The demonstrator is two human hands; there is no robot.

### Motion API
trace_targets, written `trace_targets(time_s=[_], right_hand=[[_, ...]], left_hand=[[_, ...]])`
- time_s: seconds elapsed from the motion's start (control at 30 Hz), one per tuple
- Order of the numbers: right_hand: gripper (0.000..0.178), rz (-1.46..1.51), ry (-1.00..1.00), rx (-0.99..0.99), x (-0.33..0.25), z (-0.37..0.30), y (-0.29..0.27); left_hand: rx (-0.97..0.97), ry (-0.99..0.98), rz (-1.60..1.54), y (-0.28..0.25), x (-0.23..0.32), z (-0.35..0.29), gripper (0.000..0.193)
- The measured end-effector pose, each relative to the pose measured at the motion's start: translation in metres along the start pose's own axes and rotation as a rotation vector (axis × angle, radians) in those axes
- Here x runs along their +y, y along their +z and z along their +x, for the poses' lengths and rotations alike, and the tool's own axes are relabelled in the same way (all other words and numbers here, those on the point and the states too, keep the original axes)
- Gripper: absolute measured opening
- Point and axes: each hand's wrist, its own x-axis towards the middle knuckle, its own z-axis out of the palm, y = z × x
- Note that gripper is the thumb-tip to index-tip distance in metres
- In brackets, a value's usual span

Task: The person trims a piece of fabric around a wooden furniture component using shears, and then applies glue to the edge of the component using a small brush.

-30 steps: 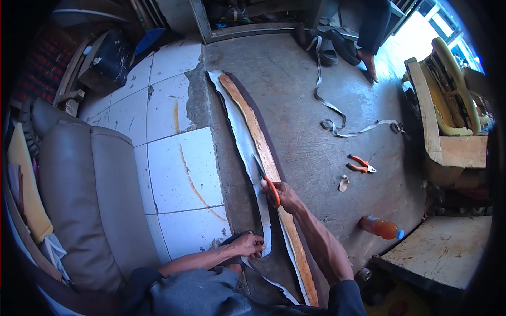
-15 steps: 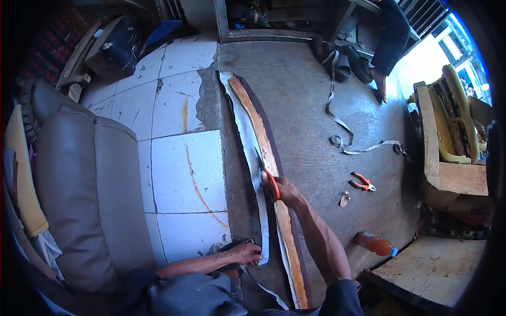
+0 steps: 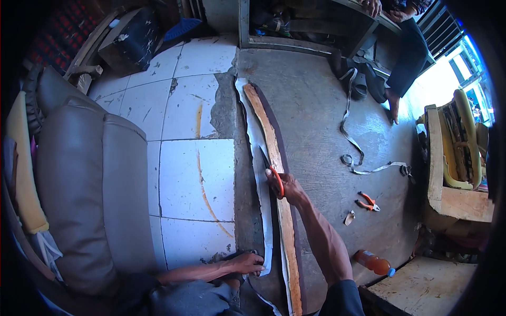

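Observation:
A pair of scissors (image 3: pixel 264 157) with orange handles is gripped in my right hand (image 3: pixel 288 188), its dark blades pointing away from me over a long pale strip of material (image 3: pixel 267 226). My left hand (image 3: pixel 247 262) has its fingers closed on the near end of that strip. Alongside, to the right, runs a long narrow tan piece (image 3: pixel 285 231), perhaps wood, on dark purple material (image 3: pixel 295 231) that shows along its right edge. How far the blades are parted is hard to make out.
A brown padded cushion (image 3: pixel 74 184) stands at left. On the floor at right lie orange-handled pliers (image 3: pixel 367 201), a bottle of orange liquid (image 3: pixel 373 262) and a crumpled pale band (image 3: pixel 346 124). Another person's bare foot (image 3: pixel 393 102) rests near sandals (image 3: pixel 359 84). A wooden frame (image 3: pixel 435 152) stands at right.
The whole view has shifted, so the scene sits farther right and lower. My hands keep nearly the same places on the strip. The other person's hands now show at the top right.

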Motion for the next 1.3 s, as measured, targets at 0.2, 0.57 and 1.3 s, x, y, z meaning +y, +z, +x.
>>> trace_targets(time_s=[0.2, 0.57, 1.3], right_hand=[[0.081, 0.216, 0.03, -0.089, -0.017, 0.022, 0.006], [0.08, 0.123, -0.05, -0.066, -0.039, 0.055, 0.001], [0.042, -0.668, -0.266, 0.796, 0.093, -0.103, 0.06]], left_hand=[[0.029, -0.013, -0.041, -0.003, 0.012, -0.007, 0.031], [0.019, 0.081, 0.008, -0.003, 0.005, -0.009, 0.033], [1.161, 0.471, -0.737, -0.151, 0.093, -0.173, 0.021]])
